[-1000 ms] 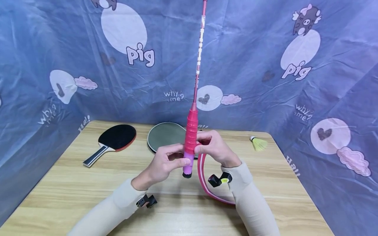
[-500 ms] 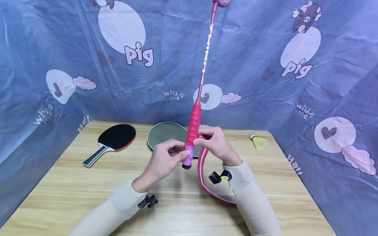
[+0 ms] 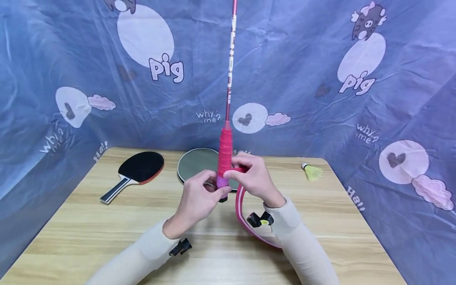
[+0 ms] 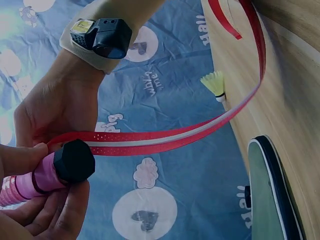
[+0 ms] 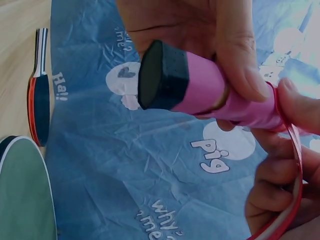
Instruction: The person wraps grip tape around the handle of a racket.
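Observation:
A badminton racket stands nearly upright in front of me; its red-wrapped grip (image 3: 225, 146) gives way to bare purple-pink near a black butt cap (image 5: 162, 75). My left hand (image 3: 199, 196) holds the lower, purple part between thumb and fingers. Just above it, my right hand (image 3: 253, 176) pinches a red grip tape (image 4: 165, 142) with a pale middle stripe against the handle. From there the tape's free length hangs in a curve under my right forearm. The racket's head lies outside the head view.
A black-faced table tennis paddle (image 3: 141, 168) lies at the table's left. Behind my hands is a partly hidden, round green-faced thing (image 3: 196, 163) with a white rim. A yellow shuttlecock (image 3: 312, 172) sits back right. Blue printed cloth (image 3: 303, 59) walls the table (image 3: 331, 213).
The racket leaned right half a second ago and now stands nearly upright, its grip shifted left. My right hand has moved slightly left with it. Both hands keep their hold.

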`<state>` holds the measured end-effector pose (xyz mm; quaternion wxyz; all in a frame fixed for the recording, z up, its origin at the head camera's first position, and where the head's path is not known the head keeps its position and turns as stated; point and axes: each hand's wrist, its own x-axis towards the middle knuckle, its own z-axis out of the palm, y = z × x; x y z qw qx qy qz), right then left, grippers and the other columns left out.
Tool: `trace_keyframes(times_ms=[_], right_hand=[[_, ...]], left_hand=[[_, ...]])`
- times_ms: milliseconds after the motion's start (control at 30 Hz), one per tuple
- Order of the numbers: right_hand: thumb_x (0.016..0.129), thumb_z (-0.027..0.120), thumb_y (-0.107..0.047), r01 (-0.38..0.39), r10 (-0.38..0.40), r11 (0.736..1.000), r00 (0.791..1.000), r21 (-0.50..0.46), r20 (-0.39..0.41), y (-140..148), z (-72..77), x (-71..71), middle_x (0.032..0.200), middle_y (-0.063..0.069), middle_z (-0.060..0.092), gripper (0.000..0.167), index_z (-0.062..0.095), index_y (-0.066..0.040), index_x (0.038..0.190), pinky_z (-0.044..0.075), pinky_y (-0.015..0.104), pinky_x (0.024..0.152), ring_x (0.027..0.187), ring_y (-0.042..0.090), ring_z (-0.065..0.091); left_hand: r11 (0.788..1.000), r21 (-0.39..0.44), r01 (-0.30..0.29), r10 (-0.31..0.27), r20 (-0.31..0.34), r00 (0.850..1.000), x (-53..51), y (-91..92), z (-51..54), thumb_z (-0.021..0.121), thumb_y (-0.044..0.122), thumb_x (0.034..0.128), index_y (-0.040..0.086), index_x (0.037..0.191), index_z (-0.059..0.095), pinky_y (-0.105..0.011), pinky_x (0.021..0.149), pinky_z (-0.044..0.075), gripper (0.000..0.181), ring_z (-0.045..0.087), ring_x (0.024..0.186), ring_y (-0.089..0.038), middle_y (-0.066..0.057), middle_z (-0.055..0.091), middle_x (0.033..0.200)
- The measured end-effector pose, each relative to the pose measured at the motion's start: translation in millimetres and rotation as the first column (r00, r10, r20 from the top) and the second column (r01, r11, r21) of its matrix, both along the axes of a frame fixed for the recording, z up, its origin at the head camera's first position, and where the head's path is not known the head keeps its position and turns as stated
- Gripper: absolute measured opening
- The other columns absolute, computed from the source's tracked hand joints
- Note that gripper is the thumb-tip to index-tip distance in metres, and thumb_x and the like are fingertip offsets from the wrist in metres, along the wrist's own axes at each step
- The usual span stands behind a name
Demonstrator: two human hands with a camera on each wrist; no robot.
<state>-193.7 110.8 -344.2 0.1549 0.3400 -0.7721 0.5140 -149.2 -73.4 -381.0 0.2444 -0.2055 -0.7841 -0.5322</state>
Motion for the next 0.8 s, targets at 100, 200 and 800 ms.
trace_keyframes(times_ms=[100, 200, 800], right_hand=[[0.078, 0.086, -0.006, -0.012, 0.012, 1.0, 0.998, 0.0, 0.067, -0.1, 1.4, 0.8, 0.08, 0.006, 0.064, 0.026, 0.079, -0.003, 0.102, 0.041, 0.019, 0.053, 0.066, 0.008, 0.049], [0.08, 0.084, -0.006, -0.029, 0.027, 1.0, 0.991, 0.009, 0.134, 0.9, 2.6, 0.1, 0.089, 0.012, 0.072, 0.026, 0.078, -0.001, 0.104, 0.045, 0.018, 0.055, 0.066, 0.006, 0.053], [0.083, 0.081, -0.038, -0.28, 0.274, 0.96, 0.929, -0.013, 0.25, 19.2, 7.7, -3.9, 0.096, -0.012, 0.074, 0.055, 0.072, 0.01, 0.108, 0.054, 0.019, 0.069, 0.079, 0.004, 0.062]], left_hand=[[1.0, 0.014, 0.009, -0.009, 0.006, 1.0, 0.2, 0.7, -0.4, 0.091, 0.016, 0.0749, 0.012, 0.093, 0.073, -0.021, 0.063, 0.059, 0.026, 0.067, 0.068, -0.005, -0.001, 0.073, 0.085], [0.999, 0.03, 0.029, -0.029, 0.009, 1.0, -0.1, 0.9, -1.4, 0.09, 0.015, 0.0755, 0.011, 0.094, 0.074, -0.021, 0.063, 0.059, 0.025, 0.067, 0.067, -0.007, -0.002, 0.073, 0.084], [0.92, 0.127, 0.371, -0.386, 0.13, 0.913, -0.7, -6.9, 0.0, 0.078, 0.008, 0.087, 0.001, 0.105, 0.074, -0.023, 0.072, 0.06, 0.02, 0.064, 0.08, -0.006, -0.015, 0.074, 0.095]])
